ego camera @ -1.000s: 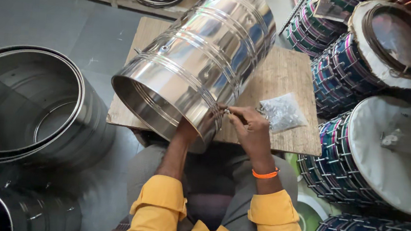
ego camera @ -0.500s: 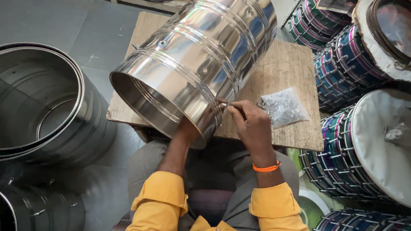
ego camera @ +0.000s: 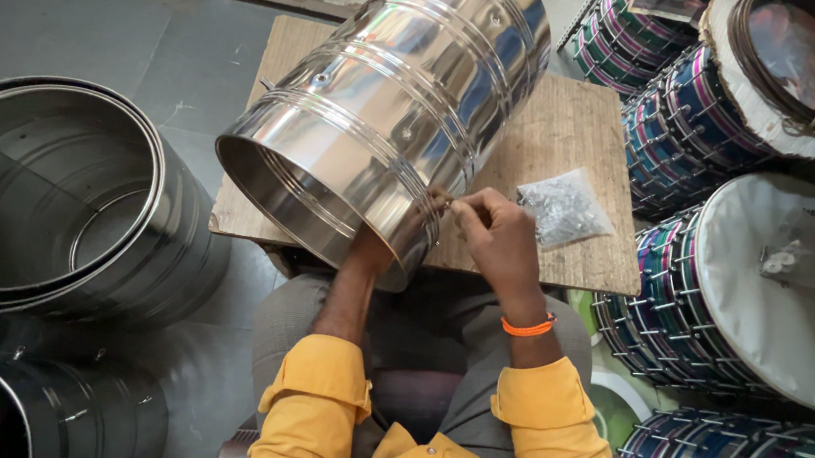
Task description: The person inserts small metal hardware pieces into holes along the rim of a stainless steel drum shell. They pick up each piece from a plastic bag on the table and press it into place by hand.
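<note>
Lying tilted across the wooden desk (ego camera: 577, 126), the steel drum shell (ego camera: 389, 108) has a fastener being fitted at its 5 o'clock rim. Left hand (ego camera: 370, 253) reaches inside; grip unseen. Right hand (ego camera: 497, 233) fingers pinch small hardware against the rim. Fastener bag (ego camera: 561, 206) lies at 3 o'clock.

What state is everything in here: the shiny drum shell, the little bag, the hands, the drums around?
Steel drum shell: lying on its side on the wooden board, open ends.
Plastic bag of small metal parts: lying flat on the board.
Left hand: reaching inside the shell's rim, mostly hidden.
Right hand: pinching something small at the rim.
Finished drums: lying on their sides, skins fitted.
Empty shells: open.
</note>
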